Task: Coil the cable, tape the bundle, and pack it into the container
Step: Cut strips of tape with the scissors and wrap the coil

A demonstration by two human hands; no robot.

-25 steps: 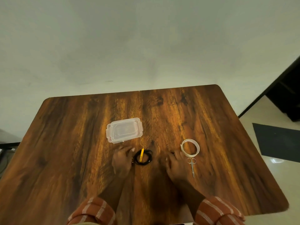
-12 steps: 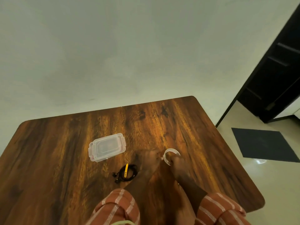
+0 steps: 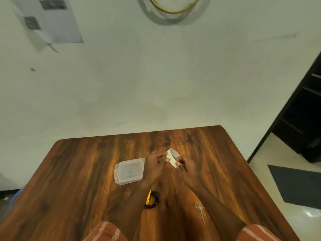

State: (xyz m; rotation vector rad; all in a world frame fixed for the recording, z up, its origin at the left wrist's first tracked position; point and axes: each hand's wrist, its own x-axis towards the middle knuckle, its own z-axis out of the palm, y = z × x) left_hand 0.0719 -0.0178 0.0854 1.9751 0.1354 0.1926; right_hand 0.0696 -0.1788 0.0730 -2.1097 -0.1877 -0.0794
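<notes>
Cable [image 3: 151, 200] already coiled, lying on the desk [image 3: 73, 180] near the front edge under the left forearm, a yellow tie [image 3: 148, 197] on it; no tape on the bundle yet, as far as visible. Both hands hold the tape roll [image 3: 172, 157] above the desk: left hand [image 3: 154, 164] grip pinches its left side, right hand [image 3: 188, 166] grip pinches the lower rim, likely hunting the tape end. Left to do: tape, cut, pack. Count: one cable coil, one tape roll, one lidded clear container [image 3: 129, 171], closed, beside the left hand, one pair of scissors [image 3: 200, 211].
</notes>
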